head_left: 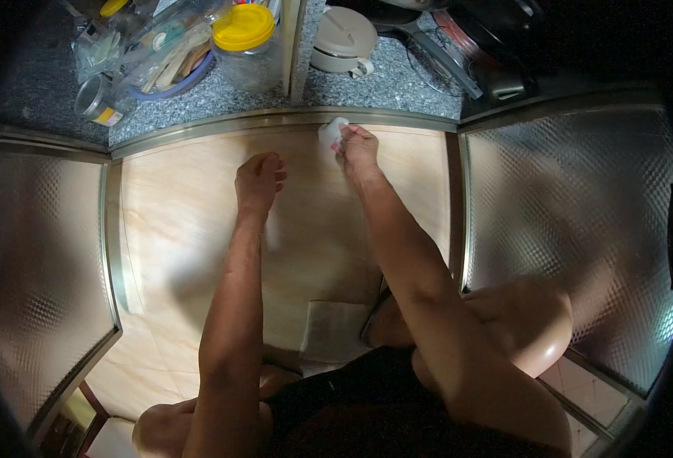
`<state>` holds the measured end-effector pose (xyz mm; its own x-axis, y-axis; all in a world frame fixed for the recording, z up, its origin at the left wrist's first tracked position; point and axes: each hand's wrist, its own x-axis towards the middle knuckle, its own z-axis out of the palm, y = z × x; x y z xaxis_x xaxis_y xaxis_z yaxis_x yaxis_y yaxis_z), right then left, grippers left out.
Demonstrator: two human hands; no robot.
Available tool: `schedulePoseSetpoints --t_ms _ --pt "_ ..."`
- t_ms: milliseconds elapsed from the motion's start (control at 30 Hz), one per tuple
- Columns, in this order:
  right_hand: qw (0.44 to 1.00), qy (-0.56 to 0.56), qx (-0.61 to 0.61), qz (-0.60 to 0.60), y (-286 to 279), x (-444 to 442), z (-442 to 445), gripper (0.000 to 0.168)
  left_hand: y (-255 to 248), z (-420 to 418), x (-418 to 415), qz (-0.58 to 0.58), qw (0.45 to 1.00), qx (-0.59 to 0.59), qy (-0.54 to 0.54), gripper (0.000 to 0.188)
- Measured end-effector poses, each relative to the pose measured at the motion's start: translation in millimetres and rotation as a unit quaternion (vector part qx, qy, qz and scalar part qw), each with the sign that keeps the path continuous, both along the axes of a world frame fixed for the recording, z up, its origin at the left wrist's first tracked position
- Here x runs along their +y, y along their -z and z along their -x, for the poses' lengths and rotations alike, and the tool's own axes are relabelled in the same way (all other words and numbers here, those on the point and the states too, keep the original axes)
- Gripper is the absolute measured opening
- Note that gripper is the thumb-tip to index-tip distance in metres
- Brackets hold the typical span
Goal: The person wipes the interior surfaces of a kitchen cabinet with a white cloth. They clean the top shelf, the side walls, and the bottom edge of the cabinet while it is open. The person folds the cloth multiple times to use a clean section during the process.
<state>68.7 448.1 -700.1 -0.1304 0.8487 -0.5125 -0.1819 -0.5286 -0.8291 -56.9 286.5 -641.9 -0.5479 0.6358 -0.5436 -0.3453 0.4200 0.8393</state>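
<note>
My right hand (360, 150) pinches a small white object (332, 136) with red marks, possibly a little plastic container. It is held just in front of the metal rail (279, 118) along the cabinet's front edge. To the left, my left hand (261, 177) hovers over the cream marble-patterned floor (187, 212). Its fingers are loosely curled, and nothing shows in them. Behind the rail, a clear jar with a yellow lid (243, 28) and a beige lidded container with a handle (345, 43) stand on the speckled grey cabinet base (331, 91).
Framed textured-glass doors stand at left (44, 246) and right (565, 194). The cabinet holds a blue-rimmed basket (182, 86) of bagged items, a small clear jar (97, 103) on its side, and a pan handle (445, 60). A pale sheet (335, 329) lies near my feet.
</note>
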Motion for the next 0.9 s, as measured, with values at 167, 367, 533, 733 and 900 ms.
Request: schedulePoseSetpoints --t_ms 167,367,533,733,900 --pt "0.999 0.034 0.013 -0.02 15.6 24.8 -38.9 0.013 -5.5 -9.1 5.6 -0.04 0.999 -0.007 -0.015 0.028" --pt "0.988 0.142 0.058 0.006 9.2 52.1 -68.8 0.016 -7.5 1.7 -3.2 -0.081 0.996 -0.022 -0.032 0.026" --pt "0.997 0.079 -0.018 0.019 14.4 21.0 -29.4 0.013 -0.8 3.9 -6.2 -0.061 0.997 -0.034 -0.036 0.025" --pt "0.99 0.139 0.008 0.019 5.8 61.0 -76.7 0.022 17.4 5.3 -15.4 -0.074 0.995 -0.06 -0.034 0.029" --pt "0.994 0.099 0.035 -0.004 -2.2 38.5 -46.4 0.026 15.8 2.2 -6.9 -0.062 0.997 -0.05 -0.023 0.025"
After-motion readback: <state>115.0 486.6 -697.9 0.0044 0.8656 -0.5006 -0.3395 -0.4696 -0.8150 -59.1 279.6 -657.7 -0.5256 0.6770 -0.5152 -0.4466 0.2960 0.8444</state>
